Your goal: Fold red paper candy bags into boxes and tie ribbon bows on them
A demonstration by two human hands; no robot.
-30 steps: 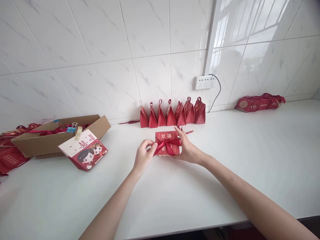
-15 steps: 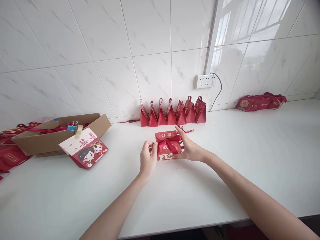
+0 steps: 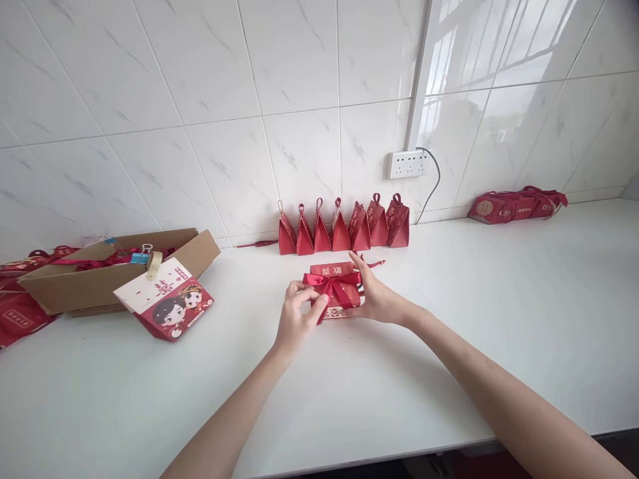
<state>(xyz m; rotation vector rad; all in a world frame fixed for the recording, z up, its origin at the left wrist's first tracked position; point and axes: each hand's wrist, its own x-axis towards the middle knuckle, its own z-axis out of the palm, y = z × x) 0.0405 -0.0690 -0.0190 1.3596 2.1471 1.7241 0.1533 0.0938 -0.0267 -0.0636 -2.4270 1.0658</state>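
A small red gift box (image 3: pixel 331 269) with gold Chinese characters lies on the white table, tied with a shiny red ribbon bow (image 3: pixel 333 287). My left hand (image 3: pixel 295 318) is at the bow's left side, with its thumb and fingers closed on the ribbon. My right hand (image 3: pixel 380 299) grips the right end of the box, thumb at the near side and index finger at the far side. Part of the box is hidden under the bow and my fingers. Behind it lies a loose red ribbon end (image 3: pixel 373 263).
Several red triangular boxes (image 3: pixel 339 234) with loops stand along the tiled wall. On the left are a cardboard box (image 3: pixel 100 286) of ribbons and a card-like red and white box (image 3: pixel 172 306). Red boxes (image 3: pixel 519 205) lie at the right, beyond a power socket (image 3: pixel 407 164).
My left thumb has moved right onto the bow, and the left bow loop now spreads out over the hand's fingers. My right hand keeps its place; the view has shifted slightly.
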